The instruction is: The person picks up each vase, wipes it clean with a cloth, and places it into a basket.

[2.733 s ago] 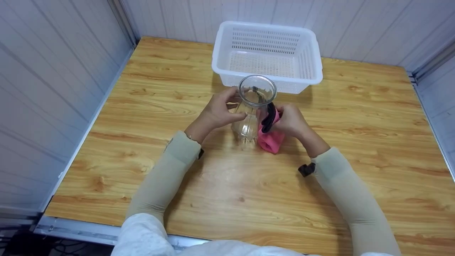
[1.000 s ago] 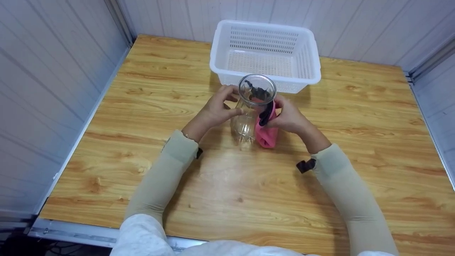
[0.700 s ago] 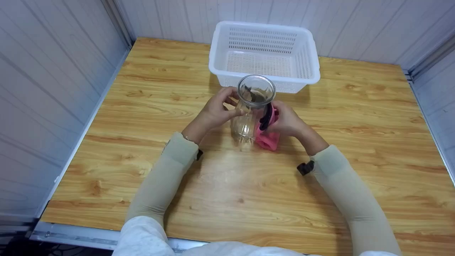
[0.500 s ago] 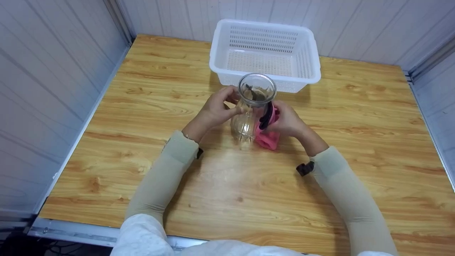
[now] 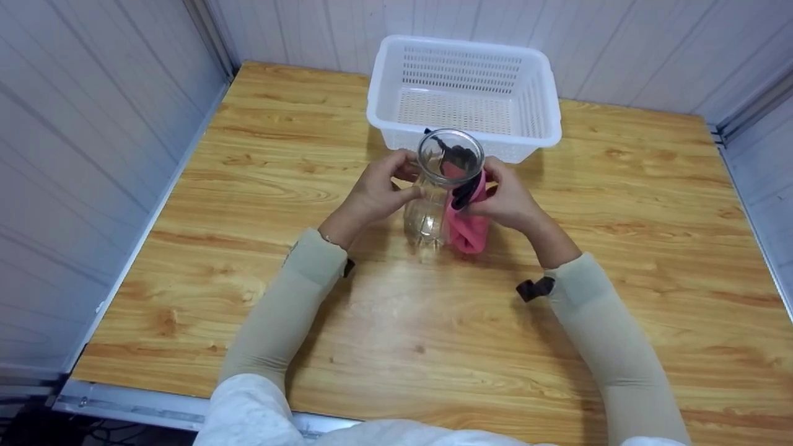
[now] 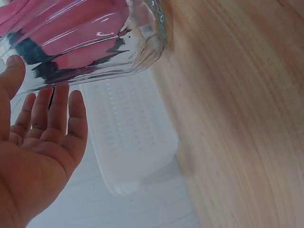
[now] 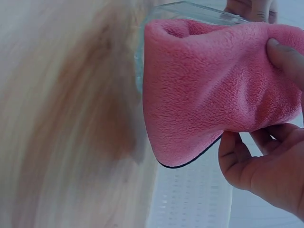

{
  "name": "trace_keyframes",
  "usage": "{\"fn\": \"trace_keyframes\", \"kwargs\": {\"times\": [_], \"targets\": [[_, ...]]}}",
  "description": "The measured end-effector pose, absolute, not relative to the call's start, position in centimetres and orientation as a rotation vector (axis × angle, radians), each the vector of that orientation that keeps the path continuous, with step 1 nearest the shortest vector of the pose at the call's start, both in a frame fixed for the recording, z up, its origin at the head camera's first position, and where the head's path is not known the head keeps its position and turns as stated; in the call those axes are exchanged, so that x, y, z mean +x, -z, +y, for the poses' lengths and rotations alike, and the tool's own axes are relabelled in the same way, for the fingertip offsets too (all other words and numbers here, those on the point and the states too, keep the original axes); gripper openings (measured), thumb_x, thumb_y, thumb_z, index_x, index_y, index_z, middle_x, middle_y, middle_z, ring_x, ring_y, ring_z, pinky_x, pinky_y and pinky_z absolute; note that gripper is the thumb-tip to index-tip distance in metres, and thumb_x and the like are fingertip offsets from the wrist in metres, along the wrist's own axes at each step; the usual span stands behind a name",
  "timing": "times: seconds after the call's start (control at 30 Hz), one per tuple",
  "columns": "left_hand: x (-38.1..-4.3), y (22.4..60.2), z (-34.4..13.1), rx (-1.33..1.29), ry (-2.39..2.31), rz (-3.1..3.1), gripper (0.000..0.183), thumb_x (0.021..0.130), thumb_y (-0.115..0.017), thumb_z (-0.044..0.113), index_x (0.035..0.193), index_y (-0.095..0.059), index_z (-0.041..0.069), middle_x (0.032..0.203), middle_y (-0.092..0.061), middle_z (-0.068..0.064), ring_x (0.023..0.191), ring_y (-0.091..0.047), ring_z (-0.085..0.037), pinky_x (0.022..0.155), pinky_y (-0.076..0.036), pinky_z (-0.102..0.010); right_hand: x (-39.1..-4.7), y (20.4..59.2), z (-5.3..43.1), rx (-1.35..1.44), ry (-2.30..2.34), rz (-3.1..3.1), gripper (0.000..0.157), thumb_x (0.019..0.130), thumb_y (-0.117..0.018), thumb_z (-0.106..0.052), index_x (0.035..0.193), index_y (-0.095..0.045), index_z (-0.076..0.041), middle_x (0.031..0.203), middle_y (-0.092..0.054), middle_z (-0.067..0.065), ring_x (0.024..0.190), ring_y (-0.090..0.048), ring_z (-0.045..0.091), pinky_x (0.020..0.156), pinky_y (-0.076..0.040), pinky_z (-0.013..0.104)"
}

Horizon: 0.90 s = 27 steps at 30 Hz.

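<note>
A clear glass vase (image 5: 426, 224) with a wide round rim stands upright on the table, faceted toward its base. My left hand (image 5: 375, 191) grips its left side near the neck, thumb in front and fingers behind. On the other side, my right hand (image 5: 511, 197) pinches a folded pink cloth (image 5: 469, 232) with dark edging and presses it to the glass. The right wrist view shows the fluffy cloth (image 7: 199, 90) covering much of the vase (image 7: 190, 8). Through the glass (image 6: 145, 40), pink and dark patches of cloth show in the left wrist view.
Behind the vase, a white perforated plastic basket (image 5: 461, 133) stands on the wood-grain table (image 5: 396, 347), close to the back wall (image 5: 310, 31). Pale panels (image 5: 105, 124) border the left side. A metal rail (image 5: 136, 406) runs along the front edge.
My right hand has shifted slightly up and back along the vase with the cloth, and more pink and dark edging shows through the rim. The left hand and vase stay nearly in place.
</note>
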<state>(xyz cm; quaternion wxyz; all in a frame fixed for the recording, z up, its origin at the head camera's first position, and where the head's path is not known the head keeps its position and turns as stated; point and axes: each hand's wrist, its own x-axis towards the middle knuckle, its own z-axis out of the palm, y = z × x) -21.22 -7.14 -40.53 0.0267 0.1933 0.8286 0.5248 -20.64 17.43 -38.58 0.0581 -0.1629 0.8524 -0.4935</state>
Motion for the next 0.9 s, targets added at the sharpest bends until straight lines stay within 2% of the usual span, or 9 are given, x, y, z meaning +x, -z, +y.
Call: {"fn": "trace_keyframes", "kwargs": {"times": [0.23,0.33,0.43,0.57,0.77,0.9], "targets": [[-21.4,40.7,-7.1,0.605,-1.646,2.526,0.039,0.083,-0.073,0.008,0.118,-0.059,0.013,0.109,-0.069,-0.002,0.101,-0.065,-0.013,0.075,-0.058,-0.029,-21.1,38.2,17.6,-0.577,1.652,2.553,0.053,0.062,-0.086,-0.005,0.106,-0.058,0.003,0.081,-0.058,-0.006,0.077,-0.054,0.008,0.064,-0.051,0.020],[-21.4,40.7,-7.1,0.609,-1.646,2.528,0.038,0.083,-0.072,0.008,0.118,-0.059,0.012,0.109,-0.069,-0.003,0.102,-0.065,-0.014,0.074,-0.057,-0.029,-21.1,38.3,17.5,-0.572,1.649,2.571,0.058,0.061,-0.086,-0.006,0.111,-0.059,0.002,0.084,-0.061,-0.005,0.077,-0.055,0.007,0.063,-0.051,0.019],[-21.5,40.6,-7.1,0.616,-1.646,2.534,0.037,0.082,-0.072,0.008,0.117,-0.059,0.011,0.109,-0.069,-0.003,0.101,-0.065,-0.014,0.074,-0.057,-0.029,-21.0,38.7,17.3,-0.550,1.570,2.605,0.066,0.060,-0.087,-0.009,0.120,-0.059,-0.003,0.098,-0.064,0.002,0.088,-0.056,0.012,0.069,-0.052,0.022],[-21.4,40.6,-7.2,0.622,-1.639,2.544,0.037,0.083,-0.073,0.011,0.117,-0.059,0.013,0.109,-0.069,-0.002,0.101,-0.065,-0.013,0.074,-0.057,-0.029,-20.8,39.3,17.1,-0.471,1.437,2.619,0.075,0.059,-0.088,-0.010,0.126,-0.054,-0.007,0.113,-0.059,0.009,0.102,-0.052,0.020,0.079,-0.052,0.030],[-21.4,40.6,-7.3,0.630,-1.650,2.547,0.038,0.083,-0.074,0.012,0.118,-0.059,0.013,0.110,-0.069,-0.002,0.102,-0.066,-0.013,0.075,-0.058,-0.030,-20.5,40.7,17.2,-0.451,1.305,2.632,0.079,0.056,-0.089,-0.008,0.126,-0.052,-0.005,0.119,-0.052,0.014,0.110,-0.054,0.028,0.095,-0.048,0.039],[-21.2,40.8,-7.3,0.673,-1.656,2.545,0.039,0.082,-0.073,0.012,0.119,-0.059,0.012,0.111,-0.069,-0.003,0.103,-0.066,-0.014,0.075,-0.059,-0.034,-20.5,41.5,17.6,-0.470,1.228,2.656,0.080,0.056,-0.090,-0.012,0.126,-0.053,-0.007,0.120,-0.054,0.013,0.112,-0.054,0.028,0.099,-0.047,0.043]]}}
